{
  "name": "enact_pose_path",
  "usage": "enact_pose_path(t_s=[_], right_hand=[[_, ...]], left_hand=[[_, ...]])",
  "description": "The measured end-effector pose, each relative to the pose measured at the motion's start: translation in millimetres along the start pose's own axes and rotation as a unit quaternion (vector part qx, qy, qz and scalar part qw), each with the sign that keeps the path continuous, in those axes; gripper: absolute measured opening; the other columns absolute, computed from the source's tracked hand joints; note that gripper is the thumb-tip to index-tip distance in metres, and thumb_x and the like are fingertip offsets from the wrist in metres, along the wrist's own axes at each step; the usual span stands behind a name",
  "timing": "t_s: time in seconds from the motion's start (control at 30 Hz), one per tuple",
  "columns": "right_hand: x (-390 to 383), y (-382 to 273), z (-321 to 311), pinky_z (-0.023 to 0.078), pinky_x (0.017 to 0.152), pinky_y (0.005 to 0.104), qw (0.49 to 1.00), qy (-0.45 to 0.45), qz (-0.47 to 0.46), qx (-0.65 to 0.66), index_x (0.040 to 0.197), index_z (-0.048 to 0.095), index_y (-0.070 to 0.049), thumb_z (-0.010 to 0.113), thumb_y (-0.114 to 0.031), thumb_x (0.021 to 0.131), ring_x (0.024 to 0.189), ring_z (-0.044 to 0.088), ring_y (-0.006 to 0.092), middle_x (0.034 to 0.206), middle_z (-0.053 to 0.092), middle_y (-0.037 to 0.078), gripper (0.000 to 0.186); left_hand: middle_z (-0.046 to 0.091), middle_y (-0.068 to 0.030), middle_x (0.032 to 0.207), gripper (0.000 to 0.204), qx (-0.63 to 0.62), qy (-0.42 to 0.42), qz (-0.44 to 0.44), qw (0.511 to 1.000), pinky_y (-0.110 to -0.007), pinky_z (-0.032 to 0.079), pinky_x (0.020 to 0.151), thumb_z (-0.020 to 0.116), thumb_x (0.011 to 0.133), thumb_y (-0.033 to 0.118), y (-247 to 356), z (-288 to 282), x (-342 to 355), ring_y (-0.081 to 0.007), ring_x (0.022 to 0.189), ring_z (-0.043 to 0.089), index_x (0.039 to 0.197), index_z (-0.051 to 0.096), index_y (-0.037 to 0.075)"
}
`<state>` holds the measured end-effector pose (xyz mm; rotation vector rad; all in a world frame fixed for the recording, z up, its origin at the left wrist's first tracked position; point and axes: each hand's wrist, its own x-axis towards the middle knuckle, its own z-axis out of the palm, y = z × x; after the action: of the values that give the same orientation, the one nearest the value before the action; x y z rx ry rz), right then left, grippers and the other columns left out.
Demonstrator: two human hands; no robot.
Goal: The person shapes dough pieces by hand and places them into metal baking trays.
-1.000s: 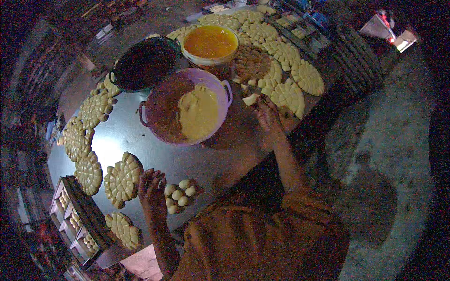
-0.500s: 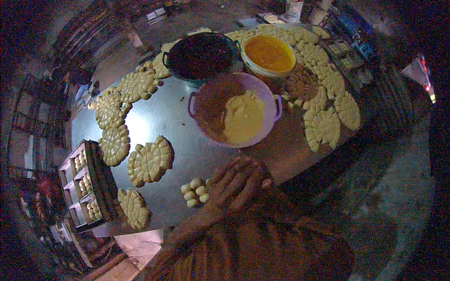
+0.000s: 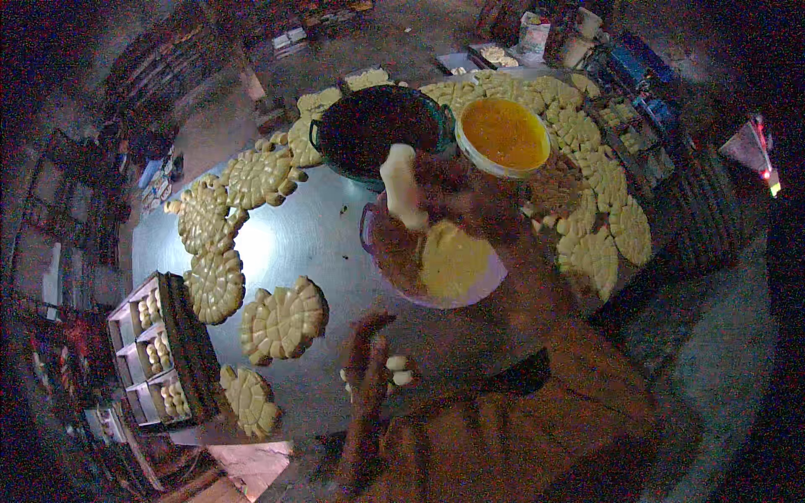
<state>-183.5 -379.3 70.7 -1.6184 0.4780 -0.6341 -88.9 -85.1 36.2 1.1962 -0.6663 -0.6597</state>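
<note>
My right hand (image 3: 465, 197), smeared by motion, is raised above the purple two-handled basin (image 3: 486, 293). It grips a long, pale piece of dough (image 3: 402, 189). A yellowish, soft mass (image 3: 457, 260) fills part of the basin's bottom. Lower down, my left hand (image 3: 366, 348) is seen from the side over a small group of dough balls (image 3: 400, 370) on the metal table (image 3: 327, 251). Its fingers look apart and nothing shows between them. The hand hides some of the balls.
Behind the basin stand a dark green tub (image 3: 377, 126) with dark contents and a white bucket (image 3: 506, 138) of orange filling. Segmented dough rounds (image 3: 283, 320) lie along the table's left, far and right sides. A divided tray (image 3: 151, 352) with dough balls sits at the left edge.
My hands were together near the front edge of the table. The right has risen over the basin with dough, and the left has moved onto the dough balls. The view has shifted slightly.
</note>
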Motion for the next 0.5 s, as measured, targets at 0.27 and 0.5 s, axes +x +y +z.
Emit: enact_pose_path(t_s=[0.27,0.5], right_hand=[[247,152,-68,0.054,0.067,0.0327,0.828,-0.370,0.094,-0.410,0.126,0.069,-0.008,0.070,-0.006,0.074,0.078,0.063,0.0141,0.095,0.073,0.003,0.052],[306,233,-39,0.052,0.062,0.0340,0.713,-0.542,0.223,-0.386,0.123,0.072,-0.009,0.066,-0.007,0.074,0.073,0.063,0.0154,0.094,0.074,0.003,0.049]], left_hand=[[0.068,-0.0117,0.112,0.021,0.110,0.262,-0.091,0.954,-0.037,0.049,0.096,0.058,0.100,0.020,-20,-104,-32,-0.0212,0.107,0.063,0.111,0.066,0.003],[0.068,-0.0114,0.107,0.018,0.117,0.336,-0.117,0.927,-0.037,0.050,0.094,0.061,0.099,0.019,-22,-118,-54,-0.0212,0.102,0.063,0.106,0.066,0.003]])
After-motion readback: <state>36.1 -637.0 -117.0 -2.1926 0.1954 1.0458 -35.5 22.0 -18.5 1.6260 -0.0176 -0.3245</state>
